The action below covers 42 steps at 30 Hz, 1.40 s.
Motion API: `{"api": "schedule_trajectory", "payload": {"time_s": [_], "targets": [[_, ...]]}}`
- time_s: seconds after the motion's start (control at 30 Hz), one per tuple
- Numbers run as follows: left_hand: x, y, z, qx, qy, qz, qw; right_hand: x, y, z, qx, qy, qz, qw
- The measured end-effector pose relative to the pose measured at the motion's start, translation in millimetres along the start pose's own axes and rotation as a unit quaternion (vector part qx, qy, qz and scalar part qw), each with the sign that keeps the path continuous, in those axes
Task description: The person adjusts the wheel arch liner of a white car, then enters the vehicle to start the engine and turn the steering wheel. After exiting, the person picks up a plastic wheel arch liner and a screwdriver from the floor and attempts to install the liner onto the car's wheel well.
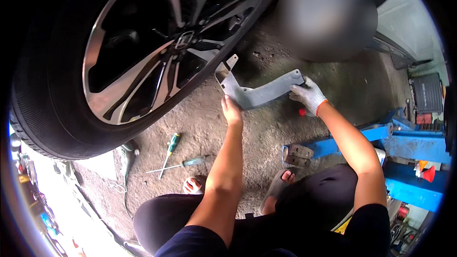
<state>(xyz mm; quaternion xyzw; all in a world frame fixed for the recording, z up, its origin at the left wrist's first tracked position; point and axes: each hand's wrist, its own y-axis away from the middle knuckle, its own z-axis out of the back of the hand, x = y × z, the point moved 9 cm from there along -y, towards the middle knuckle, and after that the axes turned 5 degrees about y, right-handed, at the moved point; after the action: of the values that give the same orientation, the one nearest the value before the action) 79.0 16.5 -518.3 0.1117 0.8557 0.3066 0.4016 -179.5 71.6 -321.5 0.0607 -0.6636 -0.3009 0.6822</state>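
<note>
A grey, curved, duct-shaped part with a mounting tab at its upper left is held in front of me, above the floor and beside the car wheel. My left hand, bare, grips its lower left edge; some of the fingers are hidden behind it. At the part's right end, my right hand in a white knitted glove with an orange cuff closes around the edge. Both forearms reach up from below.
Two screwdrivers lie crossed on the concrete floor, left of my sandalled feet. Blue lift arms stand at the right, with a metal pad near my right foot. A blurred patch covers the upper right.
</note>
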Motion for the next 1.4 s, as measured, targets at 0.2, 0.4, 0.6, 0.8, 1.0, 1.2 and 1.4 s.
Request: {"api": "schedule_trajectory", "payload": {"time_s": [0.2,0.4,0.6,0.8,1.0,1.2,1.4], "targets": [[2.0,-16.4,-26.0,0.030,0.012,-0.003,0.999,50.8,2.9,-0.6,-0.017,0.081,0.061,0.995],[24.6,19.3,-124.9,0.143,0.048,0.172,0.973,161.6,66.4,-9.8,-0.160,0.417,0.304,0.841],[-2.4,85.7,-273.7,0.230,0.151,0.250,0.928,227.6,116.4,16.8,-0.305,0.396,0.340,0.797],[63.3,25.9,-285.8,0.218,0.160,0.237,0.933,230.0,110.2,-5.0,-0.319,0.451,0.327,0.767],[49.8,63.7,-287.8,0.281,0.304,0.285,0.865,224.0,124.4,-5.4,-0.334,0.451,0.328,0.760],[37.0,62.9,-320.4,0.287,0.325,0.313,0.845,225.0,116.8,1.4,-0.346,0.449,0.357,0.742],[30.4,64.4,-330.9,0.281,0.281,0.290,0.871,240.7,106.2,0.0,-0.349,0.363,0.390,0.771]]}}
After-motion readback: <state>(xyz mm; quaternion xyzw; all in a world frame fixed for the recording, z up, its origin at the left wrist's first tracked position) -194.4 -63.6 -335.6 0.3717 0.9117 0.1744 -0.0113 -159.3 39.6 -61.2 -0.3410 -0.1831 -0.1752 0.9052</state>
